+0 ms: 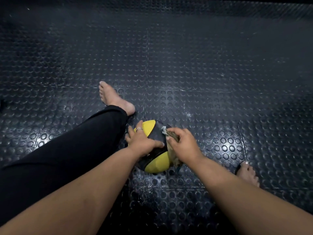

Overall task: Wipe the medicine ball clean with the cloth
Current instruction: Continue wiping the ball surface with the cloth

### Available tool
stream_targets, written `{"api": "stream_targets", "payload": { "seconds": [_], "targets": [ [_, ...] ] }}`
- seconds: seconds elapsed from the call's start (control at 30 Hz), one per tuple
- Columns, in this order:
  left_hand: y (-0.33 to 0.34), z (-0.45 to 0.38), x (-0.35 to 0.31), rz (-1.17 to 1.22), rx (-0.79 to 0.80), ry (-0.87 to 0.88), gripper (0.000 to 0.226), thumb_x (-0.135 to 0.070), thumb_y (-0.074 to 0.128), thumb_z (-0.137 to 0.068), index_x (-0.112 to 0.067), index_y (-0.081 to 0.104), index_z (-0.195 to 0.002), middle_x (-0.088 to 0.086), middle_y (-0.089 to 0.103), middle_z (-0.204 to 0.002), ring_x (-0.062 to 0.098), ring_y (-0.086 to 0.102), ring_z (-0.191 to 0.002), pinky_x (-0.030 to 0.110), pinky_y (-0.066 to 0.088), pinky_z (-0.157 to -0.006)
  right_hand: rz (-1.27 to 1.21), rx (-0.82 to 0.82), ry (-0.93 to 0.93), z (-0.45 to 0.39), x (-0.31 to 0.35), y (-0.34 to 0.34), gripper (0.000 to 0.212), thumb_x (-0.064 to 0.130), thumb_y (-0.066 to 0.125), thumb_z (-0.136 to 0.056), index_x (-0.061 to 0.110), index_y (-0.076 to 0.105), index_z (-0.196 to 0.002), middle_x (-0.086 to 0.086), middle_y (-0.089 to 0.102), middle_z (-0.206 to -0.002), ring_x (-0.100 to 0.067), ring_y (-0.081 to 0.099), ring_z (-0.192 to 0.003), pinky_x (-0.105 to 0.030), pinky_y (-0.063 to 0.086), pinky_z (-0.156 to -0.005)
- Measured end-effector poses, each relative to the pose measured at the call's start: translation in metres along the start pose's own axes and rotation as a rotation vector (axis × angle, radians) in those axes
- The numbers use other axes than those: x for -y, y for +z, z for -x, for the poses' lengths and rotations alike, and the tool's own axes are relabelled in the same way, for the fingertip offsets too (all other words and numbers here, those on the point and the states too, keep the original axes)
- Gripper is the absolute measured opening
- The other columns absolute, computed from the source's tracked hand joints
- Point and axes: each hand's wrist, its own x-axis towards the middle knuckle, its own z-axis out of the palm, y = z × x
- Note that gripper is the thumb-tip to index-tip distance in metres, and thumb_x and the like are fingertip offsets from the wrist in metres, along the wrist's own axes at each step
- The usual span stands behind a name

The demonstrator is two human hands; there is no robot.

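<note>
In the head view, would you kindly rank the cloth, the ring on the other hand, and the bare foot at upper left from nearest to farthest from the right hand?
1. Cloth: gripped in the right hand, against the medicine ball.
2. Ring: on a finger of the left hand, across the ball's top.
3. Bare foot: on the studded floor, beyond the ball, to the left.
</note>
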Motion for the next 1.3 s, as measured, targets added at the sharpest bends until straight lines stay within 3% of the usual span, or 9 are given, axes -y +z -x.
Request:
{"api": "stream_targets", "payload": {
  "seconds": [0.17,0.27,0.33,0.5,0.7,0.83,0.93,1.17,1.3],
  "targets": [
    [0.002,0.007,-0.009,-0.134,0.138,-0.133,0.134,-0.045,0.088,-0.065,-0.04,-0.015,-0.152,0.011,-0.021,-0.16,0.047,0.007,-0.146,0.055,0.023,-0.116,-0.166,0.093,0.038,0.001,-0.004,-0.008,0.016,0.01,0.061,-0.089,0.02,0.067,-0.1,0.003,0.06,-0.095,-0.012,0.057,-0.086,-0.02,0.043,-0.073],
    [0.016,0.017,-0.009,-0.167,0.125,-0.069,0.129,-0.044,0.084,-0.071,-0.04,-0.018,-0.151,0.009,-0.026,-0.158,0.049,-0.008,-0.145,0.055,0.016,-0.116,-0.38,-0.036,0.185,-0.001,-0.002,-0.012,0.018,0.006,0.056,-0.089,0.024,0.063,-0.089,0.002,0.063,-0.078,-0.016,0.057,-0.074,-0.022,0.044,-0.064],
    [0.023,0.023,-0.002,-0.165,0.137,-0.002,0.13,-0.042,0.085,-0.07,-0.042,-0.018,-0.15,0.006,-0.03,-0.157,0.048,-0.016,-0.144,0.054,0.011,-0.117,-0.255,-0.088,0.118,0.001,0.001,-0.008,0.017,0.011,0.056,-0.089,0.025,0.064,-0.091,0.003,0.06,-0.078,-0.014,0.056,-0.073,-0.023,0.044,-0.067],
    [0.012,0.02,0.006,-0.253,0.194,0.068,0.142,-0.035,0.092,-0.06,-0.044,-0.018,-0.149,0.005,-0.03,-0.157,0.043,-0.02,-0.145,0.053,0.013,-0.118,0.259,0.002,-0.346,0.007,0.003,0.012,0.025,0.009,0.058,-0.087,0.013,0.07,-0.108,-0.006,0.056,-0.096,-0.025,0.052,-0.096,-0.033,0.045,-0.088],
    [0.021,0.024,0.008,-0.295,0.168,0.085,0.142,-0.037,0.092,-0.06,-0.044,-0.019,-0.149,0.006,-0.033,-0.155,0.044,-0.02,-0.144,0.053,0.015,-0.118,0.3,-0.061,-0.111,-0.027,0.01,0.003,0.025,0.008,0.052,-0.091,0.009,0.067,-0.111,-0.011,0.059,-0.109,-0.027,0.056,-0.103,-0.025,0.039,-0.087],
    [0.026,0.025,0.008,-0.279,0.142,0.075,0.141,-0.038,0.092,-0.06,-0.044,-0.017,-0.149,0.005,-0.031,-0.156,0.044,-0.02,-0.144,0.052,0.016,-0.118,0.326,-0.037,-0.142,-0.005,0.012,0.0,0.022,0.009,0.052,-0.091,0.008,0.066,-0.108,-0.009,0.057,-0.106,-0.024,0.054,-0.099,-0.022,0.034,-0.077],
    [0.028,0.025,0.006,-0.273,0.152,0.068,0.14,-0.038,0.091,-0.061,-0.046,-0.017,-0.149,0.004,-0.031,-0.155,0.043,-0.02,-0.144,0.054,0.019,-0.118,0.306,-0.072,-0.164,0.018,0.012,0.004,0.018,0.008,0.053,-0.09,0.009,0.067,-0.101,-0.007,0.058,-0.102,-0.023,0.055,-0.096,-0.026,0.039,-0.08],
    [0.023,0.023,0.001,-0.304,0.157,0.065,0.14,-0.038,0.091,-0.061,-0.044,-0.017,-0.149,0.005,-0.03,-0.156,0.045,-0.021,-0.144,0.055,0.013,-0.118,0.233,-0.027,0.109,-0.028,0.022,-0.003,0.022,0.008,0.053,-0.088,0.012,0.068,-0.104,-0.012,0.067,-0.105,-0.029,0.06,-0.1,-0.027,0.045,-0.08],
    [0.019,0.016,0.001,-0.297,0.17,0.068,0.14,-0.038,0.092,-0.06,-0.044,-0.015,-0.15,0.006,-0.028,-0.157,0.045,-0.019,-0.144,0.055,0.011,-0.117,0.184,-0.075,0.09,-0.017,0.019,0.001,0.017,0.013,0.055,-0.09,0.009,0.066,-0.102,-0.012,0.067,-0.099,-0.028,0.061,-0.095,-0.025,0.042,-0.075]
  ]
}}
